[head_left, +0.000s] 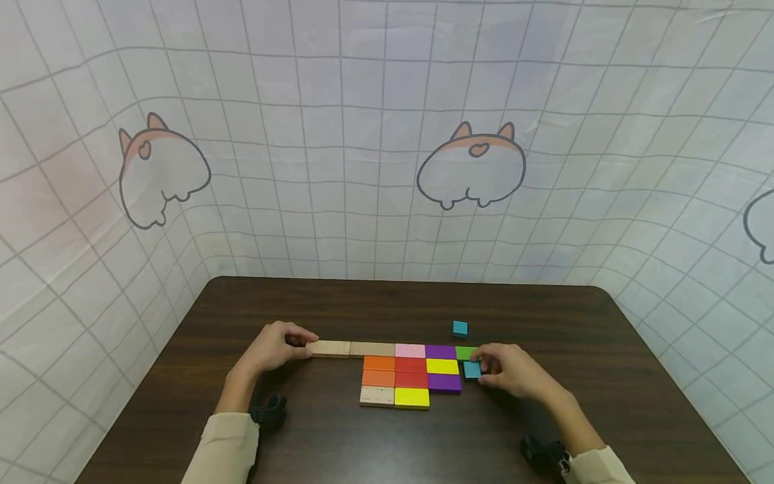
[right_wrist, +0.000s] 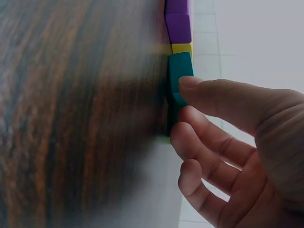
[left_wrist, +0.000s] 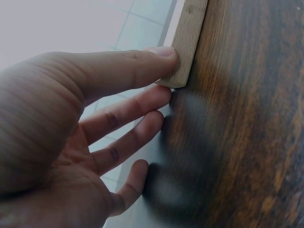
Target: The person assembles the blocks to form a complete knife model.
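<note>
A top row of flat blocks runs across the table: two plain wooden blocks, then a pink block (head_left: 410, 350), a purple block (head_left: 440, 351) and a green block (head_left: 465, 353). My left hand (head_left: 279, 346) pinches the leftmost wooden block (head_left: 329, 348) at its outer end; in the left wrist view the thumb lies on the side of that wooden block (left_wrist: 187, 42). At the right end my right hand (head_left: 508, 368) pinches a small teal block (head_left: 471, 370) between thumb and fingers. This teal block (right_wrist: 180, 66) sits beside a yellow block (right_wrist: 183, 48) in the right wrist view.
Below the row lie orange blocks (head_left: 378, 371), red blocks (head_left: 410, 372), yellow blocks (head_left: 412, 398), another purple block (head_left: 444, 384) and a wooden one (head_left: 377, 396). A second teal block (head_left: 460, 329) lies behind the row. The dark table (head_left: 326, 444) meets a tiled-pattern curtain (head_left: 363, 222) at the back.
</note>
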{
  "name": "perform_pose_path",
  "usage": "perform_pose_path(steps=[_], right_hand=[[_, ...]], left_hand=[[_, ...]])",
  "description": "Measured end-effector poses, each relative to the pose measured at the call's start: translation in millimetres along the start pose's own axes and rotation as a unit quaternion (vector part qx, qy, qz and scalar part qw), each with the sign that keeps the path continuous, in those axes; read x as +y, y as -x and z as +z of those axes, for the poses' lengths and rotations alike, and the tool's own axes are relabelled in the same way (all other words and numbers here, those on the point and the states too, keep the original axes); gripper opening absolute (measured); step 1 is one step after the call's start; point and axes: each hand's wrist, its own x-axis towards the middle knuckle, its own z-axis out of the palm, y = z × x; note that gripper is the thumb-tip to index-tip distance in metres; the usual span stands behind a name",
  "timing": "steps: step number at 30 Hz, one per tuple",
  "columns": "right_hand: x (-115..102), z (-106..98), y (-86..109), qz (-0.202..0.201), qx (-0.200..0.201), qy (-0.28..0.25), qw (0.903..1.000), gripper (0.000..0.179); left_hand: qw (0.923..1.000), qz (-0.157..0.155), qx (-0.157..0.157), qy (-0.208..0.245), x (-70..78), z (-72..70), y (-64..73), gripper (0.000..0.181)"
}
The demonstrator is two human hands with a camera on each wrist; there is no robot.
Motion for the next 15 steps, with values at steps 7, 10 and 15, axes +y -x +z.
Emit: perform_pose_path(steps=[7,10,15], right_hand=[[-3.3,-3.0,2.3,-0.007,0.003,-0.014,0.9999,0.024],[-4.1,-2.6,2.2,-0.005,0.003,-0.014,0.9999,0.022],[-6.5,-1.1,1.6,0.005,0.008,-0.013,0.9999,0.02]], left_hand=[[1.0,0.0,0.0,-0.002,-0.7,0.2,-0.6,0.022],[1.0,0.001,0.0,-0.002,-0.7,0.2,-0.4,0.022],[1.0,0.002,0.001,-0.001,0.1,0.2,-0.1,0.022]])
